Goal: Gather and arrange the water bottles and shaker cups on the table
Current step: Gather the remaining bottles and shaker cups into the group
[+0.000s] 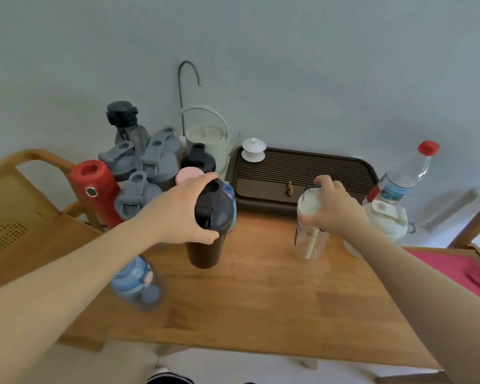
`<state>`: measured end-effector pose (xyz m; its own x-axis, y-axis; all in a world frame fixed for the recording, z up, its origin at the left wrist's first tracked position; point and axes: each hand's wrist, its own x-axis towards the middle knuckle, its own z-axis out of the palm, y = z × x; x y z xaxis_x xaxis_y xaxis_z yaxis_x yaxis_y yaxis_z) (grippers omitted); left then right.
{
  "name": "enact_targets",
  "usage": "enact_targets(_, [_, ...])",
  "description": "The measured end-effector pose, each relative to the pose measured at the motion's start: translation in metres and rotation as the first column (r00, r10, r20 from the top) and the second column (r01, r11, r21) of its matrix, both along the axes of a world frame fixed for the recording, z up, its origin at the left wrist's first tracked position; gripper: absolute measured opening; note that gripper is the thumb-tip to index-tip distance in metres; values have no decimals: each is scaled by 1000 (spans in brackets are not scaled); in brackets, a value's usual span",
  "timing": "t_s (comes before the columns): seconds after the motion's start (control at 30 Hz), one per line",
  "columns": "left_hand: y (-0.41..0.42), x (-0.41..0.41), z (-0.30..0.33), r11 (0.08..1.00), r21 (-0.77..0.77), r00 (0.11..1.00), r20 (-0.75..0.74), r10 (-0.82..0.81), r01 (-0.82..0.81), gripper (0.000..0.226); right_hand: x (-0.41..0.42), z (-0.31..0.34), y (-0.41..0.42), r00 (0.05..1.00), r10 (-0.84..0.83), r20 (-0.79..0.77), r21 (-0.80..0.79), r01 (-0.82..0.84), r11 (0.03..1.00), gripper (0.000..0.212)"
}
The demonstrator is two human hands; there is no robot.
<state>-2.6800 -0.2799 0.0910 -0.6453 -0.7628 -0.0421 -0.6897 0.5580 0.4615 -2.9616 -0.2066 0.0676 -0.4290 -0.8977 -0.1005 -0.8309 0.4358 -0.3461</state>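
Wooden table (247, 300): left hand (186, 214) grips black shaker (209, 225), right hand (334, 206) grips clear bottle (309, 239).

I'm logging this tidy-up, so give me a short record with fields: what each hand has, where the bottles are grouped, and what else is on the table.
left hand: grips the lid of the black shaker cup, upright on the table
right hand: grips the top of the clear bottle, upright
cluster: grey-lidded shakers and red bottle at back left
apart: blue bottle near left edge, blurred
other: dark tea tray, white kettle
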Motion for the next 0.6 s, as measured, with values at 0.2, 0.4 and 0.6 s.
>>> enact_targets(0.2, [-31,20,-22,991,-122,981,192,-25,49,103,69,9,4,987,36,158,-22,-32,999,75])
enact_targets(0.4, [-50,30,-46,934,-281,941,314,-128,221,97,130,1,-13,992,46,119,-13,-45,999,75])
enact_targets(0.6, [-72,44,-46,861,-331,873,434,-224,386,99,160,-8,-32,996,-47,75,-79,53,996,70])
